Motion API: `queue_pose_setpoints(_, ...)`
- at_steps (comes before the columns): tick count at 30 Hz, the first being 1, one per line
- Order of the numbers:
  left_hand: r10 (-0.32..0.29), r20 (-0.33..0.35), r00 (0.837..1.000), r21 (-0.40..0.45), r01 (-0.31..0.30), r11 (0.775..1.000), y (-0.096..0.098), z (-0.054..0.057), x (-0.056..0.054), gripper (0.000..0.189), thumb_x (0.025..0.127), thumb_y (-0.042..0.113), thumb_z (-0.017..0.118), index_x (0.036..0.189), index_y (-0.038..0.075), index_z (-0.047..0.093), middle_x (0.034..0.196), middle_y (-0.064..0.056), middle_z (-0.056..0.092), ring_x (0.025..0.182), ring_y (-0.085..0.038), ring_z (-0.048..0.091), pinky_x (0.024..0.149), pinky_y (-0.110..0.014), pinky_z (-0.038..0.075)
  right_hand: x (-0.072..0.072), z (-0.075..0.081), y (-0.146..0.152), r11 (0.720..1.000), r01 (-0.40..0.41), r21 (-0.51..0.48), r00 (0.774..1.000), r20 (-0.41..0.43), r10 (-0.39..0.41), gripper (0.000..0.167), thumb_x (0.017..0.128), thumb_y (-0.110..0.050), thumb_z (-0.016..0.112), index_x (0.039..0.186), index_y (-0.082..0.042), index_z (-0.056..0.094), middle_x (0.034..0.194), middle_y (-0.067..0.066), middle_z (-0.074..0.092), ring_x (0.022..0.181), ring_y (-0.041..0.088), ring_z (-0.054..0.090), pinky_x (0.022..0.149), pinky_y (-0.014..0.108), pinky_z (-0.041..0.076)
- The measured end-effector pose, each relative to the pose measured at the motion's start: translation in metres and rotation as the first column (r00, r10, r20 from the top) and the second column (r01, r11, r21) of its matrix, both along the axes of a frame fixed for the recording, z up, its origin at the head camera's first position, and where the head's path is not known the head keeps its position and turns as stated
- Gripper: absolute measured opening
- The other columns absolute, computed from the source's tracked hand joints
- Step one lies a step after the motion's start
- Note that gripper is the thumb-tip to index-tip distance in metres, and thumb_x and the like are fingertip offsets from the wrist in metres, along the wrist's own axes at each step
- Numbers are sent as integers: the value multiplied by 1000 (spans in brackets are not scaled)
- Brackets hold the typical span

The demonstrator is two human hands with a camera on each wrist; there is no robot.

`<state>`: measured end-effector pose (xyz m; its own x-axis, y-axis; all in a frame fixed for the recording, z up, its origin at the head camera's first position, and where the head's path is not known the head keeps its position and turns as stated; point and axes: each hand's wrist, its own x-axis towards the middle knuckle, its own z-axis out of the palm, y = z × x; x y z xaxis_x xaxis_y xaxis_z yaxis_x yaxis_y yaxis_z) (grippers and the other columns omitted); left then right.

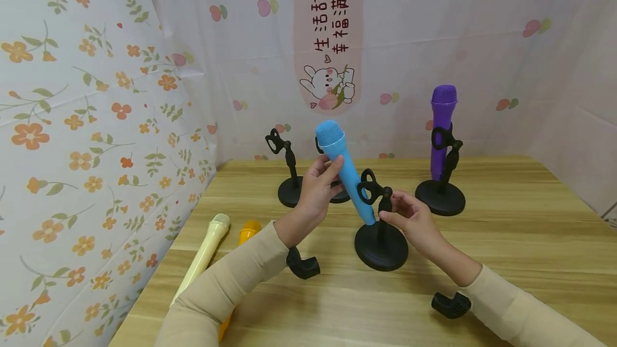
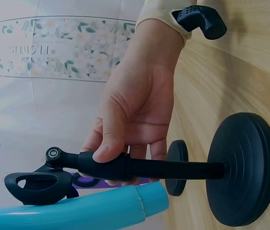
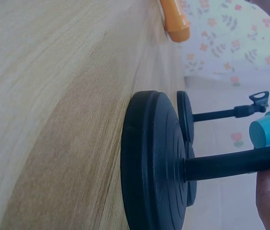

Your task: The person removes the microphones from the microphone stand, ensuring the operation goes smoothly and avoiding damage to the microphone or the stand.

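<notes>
My left hand (image 1: 313, 189) grips a light blue microphone (image 1: 351, 181) near its head, and the microphone leans with its head up and to the left. Its lower body lies against the clip of a black microphone stand (image 1: 382, 250); whether it sits inside the clip I cannot tell. With thumb and fingers my right hand (image 1: 416, 224) holds that stand by its pole, just below the clip. The left wrist view shows this right hand (image 2: 135, 105) around the pole (image 2: 173, 169), the blue microphone (image 2: 92, 211) alongside. The stand's round base (image 3: 154, 158) rests on the table.
Behind stand another black stand (image 1: 291, 189) and one partly hidden by my left hand (image 1: 341, 197). A purple microphone (image 1: 439, 138) stands upright at a stand (image 1: 441, 200) back right. A pale yellow microphone (image 1: 204, 256) and an orange one (image 1: 249, 229) lie left on the wooden table (image 1: 520, 218).
</notes>
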<state>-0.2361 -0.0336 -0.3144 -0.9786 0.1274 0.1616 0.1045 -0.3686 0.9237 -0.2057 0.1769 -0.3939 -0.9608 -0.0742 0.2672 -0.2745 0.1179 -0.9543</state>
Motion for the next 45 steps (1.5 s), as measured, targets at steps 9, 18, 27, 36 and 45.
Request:
queue_pose_setpoints(9, 4, 26, 1000, 8, -4, 1000, -2, -2, -1, 39, 99, 19, 59, 134, 5, 53, 117, -11, 56, 95, -21, 58, 93, -53, 47, 1, 1, 0, 1000, 7, -5, 1000, 22, -7, 35, 88, -3, 71, 118, 6, 55, 94, 2, 53, 85, 12, 54, 78, 18, 50)
queue_pose_setpoints(18, -7, 33, 999, 12, 6, 1000, -5, -6, -1, 37, 98, 16, 61, 132, 3, 54, 110, -9, 57, 90, -19, 60, 89, -50, 50, 1, 1, 0, 1000, 13, -14, 999, 43, -12, 33, 88, -6, 72, 117, 1, 57, 98, 2, 53, 90, 11, 54, 82, 17, 49)
queue_pose_setpoints(27, -33, 52, 998, -23, 35, 999, -10, -8, 0, 40, 97, 14, 61, 135, 5, 52, 115, -11, 57, 96, -22, 61, 91, -50, 50, 3, 2, 0, 1000, 18, -14, 998, 54, -17, 35, 88, -7, 72, 117, 2, 56, 99, 2, 53, 92, 10, 52, 82, 16, 48)
queue_pose_setpoints(36, -49, 69, 996, -37, 51, 998, -14, -9, 0, 44, 96, 11, 62, 137, 6, 50, 121, -14, 56, 102, -27, 61, 92, -51, 49, 4, 3, -1, 1000, 13, -24, 998, 55, -12, 32, 88, -6, 72, 115, 0, 56, 99, 1, 52, 92, 10, 52, 83, 16, 49)
queue_pose_setpoints(45, -46, 81, 996, -56, 51, 997, -18, -11, 2, 48, 94, 7, 62, 139, 5, 47, 122, -15, 56, 108, -31, 60, 94, -52, 47, 4, 2, -1, 999, 16, -30, 999, 38, -15, 31, 88, -5, 72, 113, 2, 56, 97, 0, 53, 89, 10, 53, 81, 16, 49)
